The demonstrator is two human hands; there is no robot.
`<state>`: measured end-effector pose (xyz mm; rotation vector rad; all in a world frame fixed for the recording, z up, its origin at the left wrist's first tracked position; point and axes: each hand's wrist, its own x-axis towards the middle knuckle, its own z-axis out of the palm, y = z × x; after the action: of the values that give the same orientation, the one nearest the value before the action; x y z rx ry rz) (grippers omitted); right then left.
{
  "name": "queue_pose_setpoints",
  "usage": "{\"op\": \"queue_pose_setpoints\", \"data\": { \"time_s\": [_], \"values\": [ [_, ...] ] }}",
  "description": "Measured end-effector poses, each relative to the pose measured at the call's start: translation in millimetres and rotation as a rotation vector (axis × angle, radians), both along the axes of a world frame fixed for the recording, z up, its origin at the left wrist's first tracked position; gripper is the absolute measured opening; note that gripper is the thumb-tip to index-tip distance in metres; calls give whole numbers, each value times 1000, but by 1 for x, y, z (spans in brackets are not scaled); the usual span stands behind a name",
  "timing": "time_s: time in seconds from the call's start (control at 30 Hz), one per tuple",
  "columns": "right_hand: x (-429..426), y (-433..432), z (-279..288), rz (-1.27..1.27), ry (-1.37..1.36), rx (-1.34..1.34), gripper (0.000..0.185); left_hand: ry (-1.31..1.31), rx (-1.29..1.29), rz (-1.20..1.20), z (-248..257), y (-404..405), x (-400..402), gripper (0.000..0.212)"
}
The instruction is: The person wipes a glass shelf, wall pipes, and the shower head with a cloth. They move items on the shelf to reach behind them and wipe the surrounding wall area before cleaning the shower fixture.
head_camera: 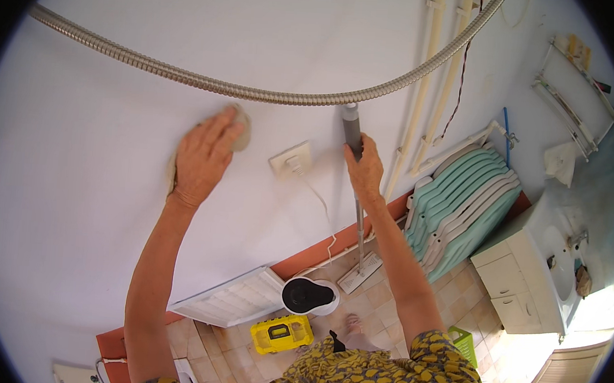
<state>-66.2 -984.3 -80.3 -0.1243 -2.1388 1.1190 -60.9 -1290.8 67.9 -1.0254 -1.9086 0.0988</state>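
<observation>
My left hand (207,155) lies flat over a beige cloth (243,131), pressing it against the white wall (88,187). Parts of the cloth show past the fingertips and beside the wrist. My right hand (364,169) is wrapped around the grey grip of a flat mop handle (352,130). The mop's thin pole runs down to a flat rectangular mop head (360,272) on the tiled floor. Between my hands, a white wall socket (291,158) holds a plug with a white cord. Over both hands hangs a curved, ribbed metal shower hose (271,97).
Pipes (428,66) run down the wall at right. Below them lean folded teal-and-white plastic panels (460,207) beside a washbasin cabinet (519,281). On the floor stand a black-topped white appliance (307,296), a yellow toolbox (282,334) and a white louvred panel (230,295).
</observation>
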Motion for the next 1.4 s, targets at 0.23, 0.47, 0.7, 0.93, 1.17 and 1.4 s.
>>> {"op": "queue_pose_setpoints", "data": {
  "time_s": [0.23,0.47,0.7,0.93,1.17,1.4],
  "values": [
    [11,6,-21,75,137,-91,41,-84,-251,67,-3,-12,15,37],
    [85,94,-167,-186,-165,-294,26,362,395,273,122,13,-4,49],
    [212,159,-285,-356,-470,-124,28,280,40,-93,70,47,-32,41],
    [320,175,-349,-366,-613,-325,20,53,-54,42,-42,12,4,44],
    [400,168,-397,-390,-854,-428,22,-47,-185,-20,-63,11,3,39],
    [445,152,-405,-469,-837,-455,21,173,119,48,-6,84,-21,35]
  ]
}}
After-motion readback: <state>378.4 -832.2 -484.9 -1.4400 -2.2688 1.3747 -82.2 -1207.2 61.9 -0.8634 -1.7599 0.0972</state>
